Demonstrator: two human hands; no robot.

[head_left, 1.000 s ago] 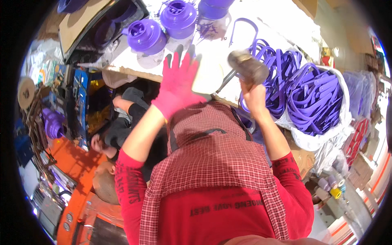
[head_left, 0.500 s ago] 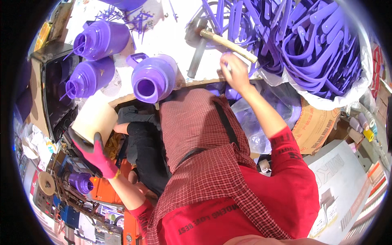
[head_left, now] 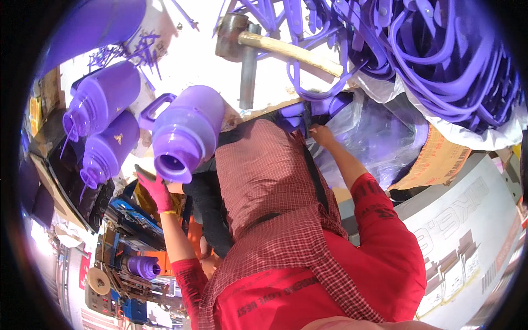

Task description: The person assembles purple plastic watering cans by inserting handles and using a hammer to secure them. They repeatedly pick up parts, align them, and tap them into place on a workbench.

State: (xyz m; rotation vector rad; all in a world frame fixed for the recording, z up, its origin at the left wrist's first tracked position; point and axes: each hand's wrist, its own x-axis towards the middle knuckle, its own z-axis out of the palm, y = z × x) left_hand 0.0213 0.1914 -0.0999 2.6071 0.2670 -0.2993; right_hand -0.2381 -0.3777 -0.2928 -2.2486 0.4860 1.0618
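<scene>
My left hand (head_left: 155, 191), in a pink and dark glove, is beside the table edge below the purple jug bodies, with fingers stretched and nothing visible in it. Nearest it on the table is a purple jug body (head_left: 187, 129) with a side handle, its round mouth toward me. My bare right hand (head_left: 322, 135) is low at the table's front edge, fingers curled by a dark upright strip (head_left: 307, 119) and purple parts (head_left: 329, 105). Its fingertips are partly hidden, so what it grips is unclear. A wooden-handled mallet (head_left: 291, 52) lies across a dark metal bar (head_left: 249, 82).
Two more purple jug bodies (head_left: 107, 96) lie at the left. A heap of purple straps (head_left: 440, 60) fills a white bag at the right. Below it are clear plastic (head_left: 374, 137) and a brown carton (head_left: 434, 159). Thin purple pieces (head_left: 140, 50) lie at the back.
The cream cylinder that my left hand held has gone from view, and that hand has moved right. My right hand has dropped from near the mallet handle to below the table edge.
</scene>
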